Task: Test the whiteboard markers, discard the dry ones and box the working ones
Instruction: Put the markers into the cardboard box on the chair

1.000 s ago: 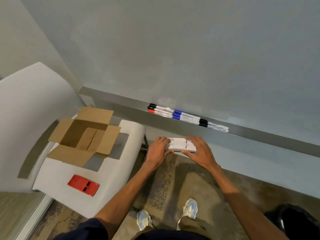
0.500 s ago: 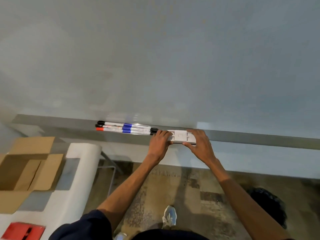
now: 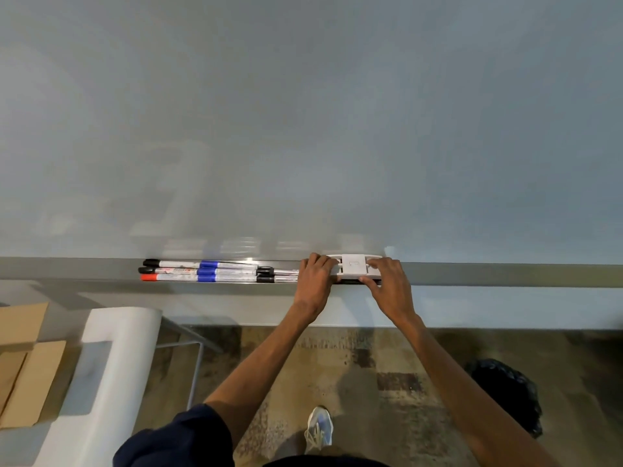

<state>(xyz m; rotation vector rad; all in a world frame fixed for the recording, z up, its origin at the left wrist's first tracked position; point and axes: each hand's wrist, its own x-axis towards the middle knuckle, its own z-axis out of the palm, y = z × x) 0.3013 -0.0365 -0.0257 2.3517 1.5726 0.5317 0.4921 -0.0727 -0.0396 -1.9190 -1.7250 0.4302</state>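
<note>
Jointly, the white eraser [image 3: 353, 268] is gripped at its ends by the left hand [image 3: 315, 279] and the right hand [image 3: 389, 286], fingers [image 3: 322, 261] curled over it, on the tray [image 3: 505, 274]; the markers [image 3: 215, 273] are laid along that tray, just beside the left hand

My feed is bright enough and evenly lit, soft light with no source I can place. Above the fingers [image 3: 320, 264] the whiteboard [image 3: 303, 112] is flat grey-blue, with pale smeared reflections up-left of them, over the markers [image 3: 209, 274]. The white eraser [image 3: 352, 266] under the fingers is almost washed out. Below them a soft shadow band runs under the tray [image 3: 505, 274], and the floor [image 3: 371, 365] is dimmer. Focus softens toward the frame edges, and the forearms [image 3: 256, 372] stretch wide near me.
</note>
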